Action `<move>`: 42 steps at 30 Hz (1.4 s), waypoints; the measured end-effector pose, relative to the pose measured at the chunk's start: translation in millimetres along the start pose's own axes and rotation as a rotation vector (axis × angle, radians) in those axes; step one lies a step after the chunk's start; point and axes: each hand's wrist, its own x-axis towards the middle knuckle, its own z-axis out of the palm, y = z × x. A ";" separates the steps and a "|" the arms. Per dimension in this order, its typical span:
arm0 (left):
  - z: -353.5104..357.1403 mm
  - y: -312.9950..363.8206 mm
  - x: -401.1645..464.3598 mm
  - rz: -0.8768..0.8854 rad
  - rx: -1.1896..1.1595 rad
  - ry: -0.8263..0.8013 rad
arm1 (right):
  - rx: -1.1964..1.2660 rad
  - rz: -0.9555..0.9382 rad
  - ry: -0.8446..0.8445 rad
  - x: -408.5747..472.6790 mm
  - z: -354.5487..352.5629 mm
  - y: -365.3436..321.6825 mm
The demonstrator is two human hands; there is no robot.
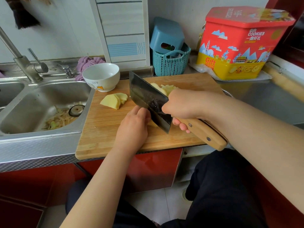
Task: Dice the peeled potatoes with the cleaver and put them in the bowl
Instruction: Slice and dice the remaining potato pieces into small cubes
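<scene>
My right hand (182, 104) grips the wooden handle of the cleaver (148, 99), whose dark blade stands edge-down on the wooden cutting board (102, 129). My left hand (133, 124) lies against the blade's left face with curled fingers and holds down a potato piece (152, 123) that is mostly hidden under it. A stack of potato slices (114, 100) lies on the board to the left. More cut potato (166, 88) is piled behind the blade. The white bowl (101, 76) stands empty at the board's back left corner.
A steel sink (32, 109) with vegetable scraps lies left of the board, its faucet (23, 63) behind. A blue basket (171, 63) and a red and yellow cookie tin (238, 45) stand at the back. A purple cloth (87, 63) lies behind the bowl.
</scene>
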 end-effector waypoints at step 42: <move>-89.1 66.8 168.9 0.195 0.454 -1.158 | 0.251 -0.206 -0.093 -14.2 2.9 31.3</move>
